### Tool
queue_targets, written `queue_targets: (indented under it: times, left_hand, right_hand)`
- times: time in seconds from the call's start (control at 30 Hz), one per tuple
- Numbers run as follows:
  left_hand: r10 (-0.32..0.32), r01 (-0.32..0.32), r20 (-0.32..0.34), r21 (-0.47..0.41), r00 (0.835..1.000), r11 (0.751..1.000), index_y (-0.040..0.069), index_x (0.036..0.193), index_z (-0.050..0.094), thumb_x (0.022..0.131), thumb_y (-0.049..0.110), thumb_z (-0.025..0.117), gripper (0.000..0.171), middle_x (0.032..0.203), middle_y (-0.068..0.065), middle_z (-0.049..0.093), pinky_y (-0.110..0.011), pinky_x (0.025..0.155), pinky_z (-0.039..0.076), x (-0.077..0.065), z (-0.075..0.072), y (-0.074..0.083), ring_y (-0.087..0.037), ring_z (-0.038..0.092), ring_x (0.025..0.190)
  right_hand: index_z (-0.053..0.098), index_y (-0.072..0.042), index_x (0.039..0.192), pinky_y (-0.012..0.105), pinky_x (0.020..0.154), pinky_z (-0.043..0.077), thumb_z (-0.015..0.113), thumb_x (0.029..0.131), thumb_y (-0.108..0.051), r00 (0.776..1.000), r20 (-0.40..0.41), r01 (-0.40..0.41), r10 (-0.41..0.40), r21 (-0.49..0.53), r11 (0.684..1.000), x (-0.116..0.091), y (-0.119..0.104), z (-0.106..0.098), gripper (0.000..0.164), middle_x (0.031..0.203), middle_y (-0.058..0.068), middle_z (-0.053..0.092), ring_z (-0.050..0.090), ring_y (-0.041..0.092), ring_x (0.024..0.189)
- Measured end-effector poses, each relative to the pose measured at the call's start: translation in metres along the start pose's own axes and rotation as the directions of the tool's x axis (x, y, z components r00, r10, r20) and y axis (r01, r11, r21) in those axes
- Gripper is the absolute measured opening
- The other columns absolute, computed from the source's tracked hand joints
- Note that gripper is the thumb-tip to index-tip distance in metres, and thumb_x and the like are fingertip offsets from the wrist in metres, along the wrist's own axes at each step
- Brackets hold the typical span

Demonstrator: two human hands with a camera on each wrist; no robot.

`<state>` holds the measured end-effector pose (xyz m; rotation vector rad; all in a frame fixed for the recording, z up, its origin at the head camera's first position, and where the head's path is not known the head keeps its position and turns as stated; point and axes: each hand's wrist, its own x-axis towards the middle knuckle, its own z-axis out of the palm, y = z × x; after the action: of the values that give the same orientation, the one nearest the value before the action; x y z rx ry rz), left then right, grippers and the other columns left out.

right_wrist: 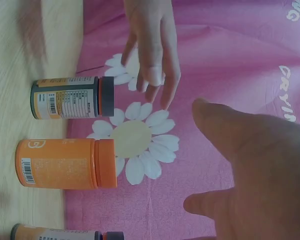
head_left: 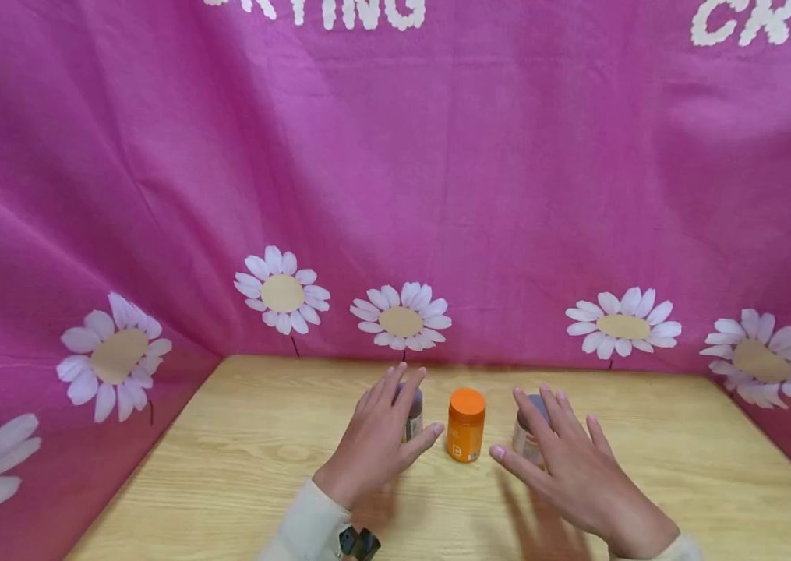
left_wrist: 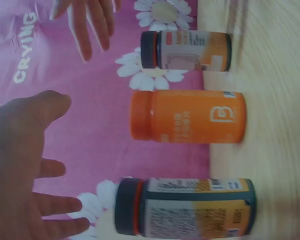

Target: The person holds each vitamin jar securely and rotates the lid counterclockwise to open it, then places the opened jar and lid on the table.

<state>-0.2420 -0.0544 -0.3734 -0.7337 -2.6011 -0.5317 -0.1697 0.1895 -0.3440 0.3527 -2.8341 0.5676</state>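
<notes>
Left hand (head_left: 376,442) spread, holding nothing, near dark-capped cylindrical bottle (left_wrist: 197,207); right hand (head_left: 573,474) likewise near second dark-capped cylindrical bottle (left_wrist: 194,50); orange cylindrical bottle (head_left: 466,427) upright between

Dark-capped bottle (head_left: 414,419) partly hidden behind left fingers (head_left: 409,391), head view.

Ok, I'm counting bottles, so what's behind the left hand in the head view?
A dark-capped bottle, partly visible between index finger and thumb, on the wooden table. The left hand covers the rest of it from that view.
</notes>
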Motion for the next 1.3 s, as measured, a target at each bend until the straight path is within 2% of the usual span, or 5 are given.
queue_targets:
  times: [0.37, 0.53, 0.77, 0.9, 1.3]
  left_hand:
    - [-0.034, 0.002, -0.131, -0.231, 0.991, 0.973, 0.025, 0.139, 0.03, 0.081, 0.039, 0.065, 0.069, 0.134, 0.001, 0.039, -0.037, 0.092, 0.041, 0.005, 0.021, -0.024, -0.016, 0.043, 0.116]
    - [-0.139, 0.105, -0.081, -0.332, 0.987, 0.937, 0.027, 0.142, 0.02, 0.078, 0.037, 0.068, 0.081, 0.133, -0.002, 0.038, -0.04, 0.091, 0.041, 0.005, 0.036, -0.03, -0.018, 0.046, 0.112]
    - [-0.297, 0.27, 0.024, -0.494, 0.954, 0.826, 0.03, 0.142, 0.014, 0.075, 0.037, 0.071, 0.088, 0.134, -0.003, 0.038, -0.048, 0.093, 0.037, 0.006, 0.051, -0.04, -0.022, 0.041, 0.12]
    - [-0.316, 0.28, 0.034, -0.563, 0.948, 0.778, 0.024, 0.14, 0.021, 0.075, 0.037, 0.072, 0.084, 0.129, -0.006, 0.046, -0.046, 0.092, 0.039, 0.005, 0.058, -0.048, -0.023, 0.044, 0.118]
    - [-0.337, 0.34, 0.14, -0.671, 0.931, 0.659, 0.02, 0.137, 0.028, 0.076, 0.033, 0.072, 0.076, 0.127, -0.007, 0.048, -0.042, 0.091, 0.041, 0.0, 0.075, -0.053, -0.026, 0.048, 0.115]
  right_hand:
    - [0.031, -0.017, 0.141, 0.062, 0.098, 0.011, 0.041, 0.083, -0.065, 0.998, 0.017, 0.058, -0.058, -0.002, 0.998, 0.0, -0.003, 0.007, 0.076, 0.145, 0.013, 0.023, 0.019, 0.033, 0.133]
    - [0.039, -0.013, 0.137, 0.061, 0.095, 0.023, 0.042, 0.084, -0.062, 0.994, -0.015, 0.107, -0.108, -0.028, 0.994, 0.0, -0.003, 0.01, 0.072, 0.138, 0.01, 0.035, 0.036, 0.031, 0.124]
    - [0.036, -0.016, 0.138, 0.058, 0.093, 0.03, 0.039, 0.082, -0.067, 0.996, 0.073, 0.057, -0.059, 0.022, 0.998, 0.001, -0.004, 0.008, 0.077, 0.142, 0.014, 0.03, 0.035, 0.035, 0.124]
    - [0.036, -0.018, 0.138, 0.058, 0.089, 0.033, 0.037, 0.078, -0.072, 0.993, 0.116, 0.017, -0.023, 0.056, 0.998, 0.002, -0.007, 0.006, 0.081, 0.143, 0.014, 0.028, 0.035, 0.036, 0.124]
    - [0.057, -0.019, 0.117, 0.045, 0.077, 0.046, 0.045, 0.08, -0.066, 0.995, -0.038, 0.087, -0.088, -0.011, 0.996, 0.007, -0.01, 0.011, 0.062, 0.115, 0.001, 0.056, 0.058, 0.023, 0.097]
